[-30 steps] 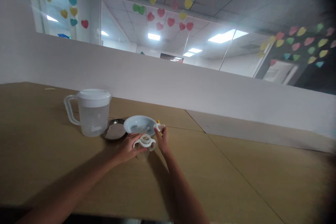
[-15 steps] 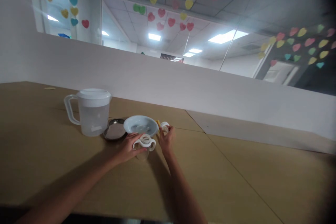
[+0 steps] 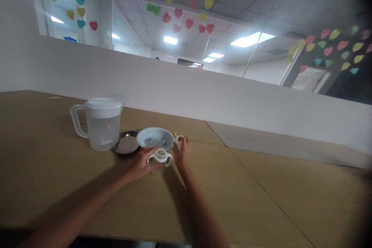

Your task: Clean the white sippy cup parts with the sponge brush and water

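Note:
My left hand (image 3: 146, 162) is wrapped around a clear baby bottle (image 3: 160, 167) that stands upright on the table. The bottle has a white two-handled collar, and its mouth is uncovered. To the right, my right hand (image 3: 182, 153) pinches the bottle's white-rimmed nipple top (image 3: 178, 142), partly hidden by the fingers. A light blue bowl (image 3: 142, 142) sits just behind both hands, with something clear and shiny inside that I cannot make out. Close behind the right fingers shows the tip of a small yellow thing (image 3: 174, 134).
A lidded clear pitcher (image 3: 103, 128) with liquid in it stands at the left. Between pitcher and bowl lies a round metal dish (image 3: 127, 152) with a pale inside. The wooden table (image 3: 261, 186) meets a white wall (image 3: 174, 93) under a window with heart-shaped notes.
My right hand has turned the nipple top, which first pointed right, swung right with it, then came slightly back left. My left hand and the bottle have stayed put.

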`<move>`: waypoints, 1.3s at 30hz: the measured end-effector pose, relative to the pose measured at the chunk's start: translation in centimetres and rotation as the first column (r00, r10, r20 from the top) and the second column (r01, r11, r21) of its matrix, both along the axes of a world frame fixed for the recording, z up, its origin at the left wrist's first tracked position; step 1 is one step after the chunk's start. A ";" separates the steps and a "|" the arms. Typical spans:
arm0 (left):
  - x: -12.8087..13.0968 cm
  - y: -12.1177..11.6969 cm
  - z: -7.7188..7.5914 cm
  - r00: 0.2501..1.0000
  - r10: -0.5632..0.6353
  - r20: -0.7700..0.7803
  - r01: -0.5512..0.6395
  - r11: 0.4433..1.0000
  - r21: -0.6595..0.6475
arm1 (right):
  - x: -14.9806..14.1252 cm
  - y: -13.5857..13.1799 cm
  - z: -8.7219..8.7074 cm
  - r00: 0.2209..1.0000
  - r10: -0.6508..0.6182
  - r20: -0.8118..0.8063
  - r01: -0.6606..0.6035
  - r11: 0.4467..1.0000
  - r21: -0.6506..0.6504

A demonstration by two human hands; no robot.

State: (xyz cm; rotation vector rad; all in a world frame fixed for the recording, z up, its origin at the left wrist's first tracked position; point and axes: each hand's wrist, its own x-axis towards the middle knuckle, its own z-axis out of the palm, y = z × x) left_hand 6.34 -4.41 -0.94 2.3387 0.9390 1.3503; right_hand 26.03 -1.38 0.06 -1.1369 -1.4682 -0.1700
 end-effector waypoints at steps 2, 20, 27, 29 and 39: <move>0.0 -0.1 0.1 1.000 -0.004 0.003 0.004 1.000 -0.005 | 0.0 0.0 0.0 1.000 0.007 0.025 -0.007 1.000 0.016; 0.1 -0.1 0.2 1.000 -0.003 -0.001 0.003 1.000 0.025 | -0.1 -0.5 0.1 0.952 -0.056 0.300 0.132 0.962 -0.238; 0.0 -0.1 0.0 1.000 0.006 -0.001 -0.006 1.000 0.008 | 0.1 1.9 -2.2 0.986 0.011 0.166 0.018 0.986 -0.169; 0.0 -0.2 0.1 1.000 0.012 0.001 -0.012 1.000 -0.002 | 0.1 2.4 -2.7 0.995 0.019 0.101 -0.005 0.991 -0.137; 0.2 -0.3 0.5 1.000 -0.001 -0.010 0.001 1.000 0.008 | -0.1 0.6 -1.4 0.968 -0.031 0.249 0.105 0.952 -0.289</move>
